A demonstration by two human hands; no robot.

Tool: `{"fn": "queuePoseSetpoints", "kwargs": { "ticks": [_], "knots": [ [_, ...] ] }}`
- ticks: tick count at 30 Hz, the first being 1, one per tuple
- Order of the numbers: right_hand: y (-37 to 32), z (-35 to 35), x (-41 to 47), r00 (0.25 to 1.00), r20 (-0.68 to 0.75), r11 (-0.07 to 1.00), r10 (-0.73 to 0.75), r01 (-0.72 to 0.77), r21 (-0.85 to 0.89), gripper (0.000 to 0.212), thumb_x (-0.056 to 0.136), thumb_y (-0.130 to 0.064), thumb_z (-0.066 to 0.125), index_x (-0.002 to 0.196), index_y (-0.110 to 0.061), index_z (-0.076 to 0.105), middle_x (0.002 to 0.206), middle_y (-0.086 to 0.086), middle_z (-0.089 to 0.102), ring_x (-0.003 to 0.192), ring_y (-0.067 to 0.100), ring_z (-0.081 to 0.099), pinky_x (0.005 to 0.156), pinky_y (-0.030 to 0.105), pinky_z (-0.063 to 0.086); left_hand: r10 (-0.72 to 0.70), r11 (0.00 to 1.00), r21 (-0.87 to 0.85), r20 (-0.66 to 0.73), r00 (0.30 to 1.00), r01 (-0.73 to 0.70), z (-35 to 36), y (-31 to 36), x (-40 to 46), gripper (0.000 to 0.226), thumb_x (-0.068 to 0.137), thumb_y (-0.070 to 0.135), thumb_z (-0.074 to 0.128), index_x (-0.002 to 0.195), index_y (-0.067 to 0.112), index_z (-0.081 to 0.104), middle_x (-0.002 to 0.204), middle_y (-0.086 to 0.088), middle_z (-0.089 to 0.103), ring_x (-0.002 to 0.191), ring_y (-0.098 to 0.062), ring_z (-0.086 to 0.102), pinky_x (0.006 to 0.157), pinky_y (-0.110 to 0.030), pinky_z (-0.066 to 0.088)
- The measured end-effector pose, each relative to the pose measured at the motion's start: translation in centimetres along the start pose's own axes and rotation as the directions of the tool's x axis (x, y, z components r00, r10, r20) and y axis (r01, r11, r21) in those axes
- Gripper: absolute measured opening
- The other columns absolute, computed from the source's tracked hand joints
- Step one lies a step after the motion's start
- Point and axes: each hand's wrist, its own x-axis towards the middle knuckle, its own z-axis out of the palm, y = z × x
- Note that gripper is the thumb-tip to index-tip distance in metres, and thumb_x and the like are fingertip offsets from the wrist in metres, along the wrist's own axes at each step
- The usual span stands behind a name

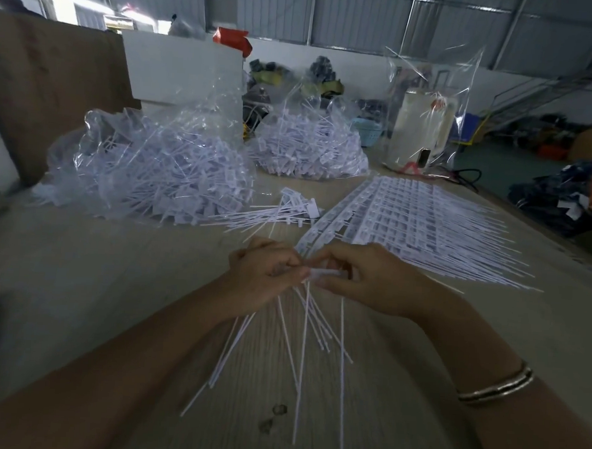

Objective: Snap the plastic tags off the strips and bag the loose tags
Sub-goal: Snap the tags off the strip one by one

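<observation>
The plastic tags (312, 314) held at the middle of the counter (79, 281) are thin white pieces, each a small flat head with a long fine tail; they look very light, springy along the tail and stiff only at the head, so the head is the place to grip for a clean snap, I judge. The left hand (263, 274) curls its fingers round a bunch of heads, the tails fanning down toward the person. The right hand (357, 279) pinches a head (326, 273) just beside the left fingers, thumb underneath, both wrists low over the counter. Beyond the right hand lie the uncut strips (408, 213) in a flat stack, and a small loose pile (288, 210) sits left of them. Farther back, two clear bags (146, 168) bulge with loose tags.
</observation>
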Motion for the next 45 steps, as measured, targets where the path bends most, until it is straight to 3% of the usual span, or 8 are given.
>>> {"fn": "queuePoseSetpoints", "kwargs": {
  "ticks": [6,11,15,22,27,33,37,45],
  "knots": [
    [3.0,-0.9,-1.1,0.966,-0.004,0.958,0.259,-0.257,0.124,0.016,0.097,-0.034,0.043,0.108,-0.039,0.054,0.085,-0.01,0.063,0.079,0.009,0.06,0.074,0.032,0.047,-0.049,0.996,-0.072,0.0,0.999,0.049,-1.5,-0.2,-0.2,0.017,0.076,0.033,0.049,0.064,0.024,0.057,0.071,-0.005,0.057,0.082,-0.022,0.053,0.089,-0.054,0.038],
    [-0.1,1.0,0.3,0.996,-0.071,0.997,0.051,-0.047,0.056,0.029,0.088,-0.042,0.056,0.116,-0.033,0.054,0.09,-0.023,0.052,0.074,-0.003,0.052,0.062,0.013,0.04,-0.068,0.992,0.104,-0.061,0.996,0.074,-1.2,-0.2,-0.4,0.017,0.079,0.041,0.049,0.066,0.032,0.054,0.071,0.015,0.053,0.095,-0.009,0.046,0.099,-0.052,0.029],
    [-1.2,2.4,1.2,0.993,-0.116,0.992,0.036,-0.05,-0.118,0.019,0.088,-0.034,0.06,0.102,-0.022,0.061,0.081,-0.011,0.054,0.069,0.005,0.046,0.06,0.026,0.032,-0.003,0.994,0.105,-0.076,0.997,0.011,-1.5,-0.5,-0.4,0.016,0.088,0.034,0.059,0.072,0.034,0.057,0.078,0.014,0.056,0.098,-0.014,0.049,0.096,-0.053,0.033],
    [-1.0,1.4,1.0,0.993,-0.11,0.919,0.047,0.0,0.394,0.02,0.09,-0.025,0.056,0.073,-0.021,0.065,0.069,0.0,0.063,0.051,0.005,0.052,0.058,0.026,0.045,0.266,0.962,0.088,-0.103,0.958,-0.258,-2.3,0.0,0.0,0.041,0.081,0.038,0.051,0.08,0.0,0.066,0.085,-0.007,0.064,0.089,-0.021,0.054,0.083,-0.041,0.042],
    [1.9,0.1,0.3,0.939,-0.258,0.871,0.226,-0.076,0.486,0.025,0.091,-0.025,0.055,0.074,-0.041,0.065,0.084,0.001,0.068,0.055,-0.002,0.053,0.056,0.021,0.045,-0.013,0.977,-0.212,-0.172,0.985,-0.024,-4.3,-1.5,-0.9,0.023,0.083,0.024,0.052,0.088,0.004,0.062,0.088,-0.004,0.057,0.09,-0.017,0.051,0.086,-0.036,0.039],
    [0.3,4.4,3.5,0.913,-0.313,0.964,0.261,-0.262,0.04,0.041,0.081,-0.058,0.056,0.105,-0.026,0.063,0.09,-0.003,0.064,0.077,0.012,0.058,0.068,0.031,0.047,-0.012,0.884,0.44,-0.31,0.951,0.155,-2.9,-2.7,0.7,0.047,0.078,0.062,0.047,0.084,0.018,0.064,0.087,0.005,0.058,0.099,-0.021,0.053,0.092,-0.046,0.035],
    [0.4,4.5,3.9,0.823,-0.364,0.899,0.435,-0.418,0.129,0.047,0.078,-0.062,0.057,0.112,-0.032,0.048,0.076,-0.008,0.062,0.066,0.009,0.059,0.059,0.028,0.048,0.007,0.794,0.553,-0.425,0.905,0.253,-2.8,-2.9,0.4,0.044,0.08,0.05,0.062,0.106,0.015,0.061,0.107,-0.005,0.06,0.104,-0.03,0.052,0.085,-0.041,0.032],
    [-0.7,4.6,3.1,0.863,-0.221,0.835,0.455,-0.327,0.442,0.036,0.085,-0.052,0.056,0.115,-0.038,0.044,0.073,-0.01,0.064,0.066,0.004,0.064,0.054,0.023,0.053,-0.495,0.652,0.611,-0.107,0.862,0.45,-3.5,0.9,-1.2,0.109,0.06,0.085,-0.01,0.091,0.015,0.068,0.098,-0.009,0.067,0.09,-0.024,0.061,0.078,-0.033,0.04]
  ]
}}
